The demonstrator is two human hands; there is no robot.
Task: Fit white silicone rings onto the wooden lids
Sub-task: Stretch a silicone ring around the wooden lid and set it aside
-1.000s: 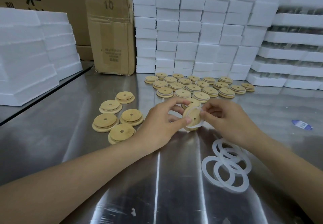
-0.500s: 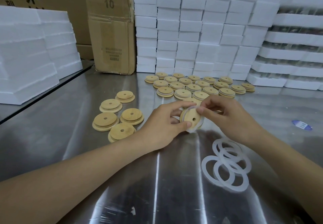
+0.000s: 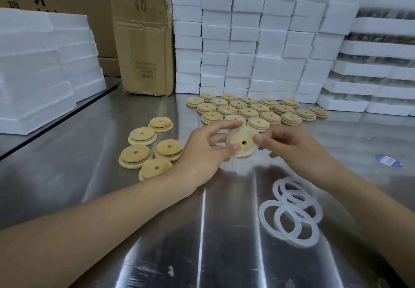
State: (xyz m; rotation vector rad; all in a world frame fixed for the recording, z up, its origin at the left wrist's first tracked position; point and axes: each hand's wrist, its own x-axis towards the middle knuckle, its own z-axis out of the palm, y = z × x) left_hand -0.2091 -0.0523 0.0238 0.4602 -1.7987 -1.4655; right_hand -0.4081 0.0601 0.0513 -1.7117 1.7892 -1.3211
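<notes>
Two hands work one lid [image 3: 241,140] just above the table [image 3: 157,231]: left hand [image 3: 202,153] grips its rim steady so right hand [image 3: 292,147] can pinch the ring [image 3: 252,152] round its edge, spares [image 3: 292,212] nearby.

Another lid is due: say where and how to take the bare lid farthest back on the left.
Probably best: pinch the raised inner disc of that lid across its edge, from above. It lies flat on the table, step upward; the wide base sits flush, offering little grip.
</notes>
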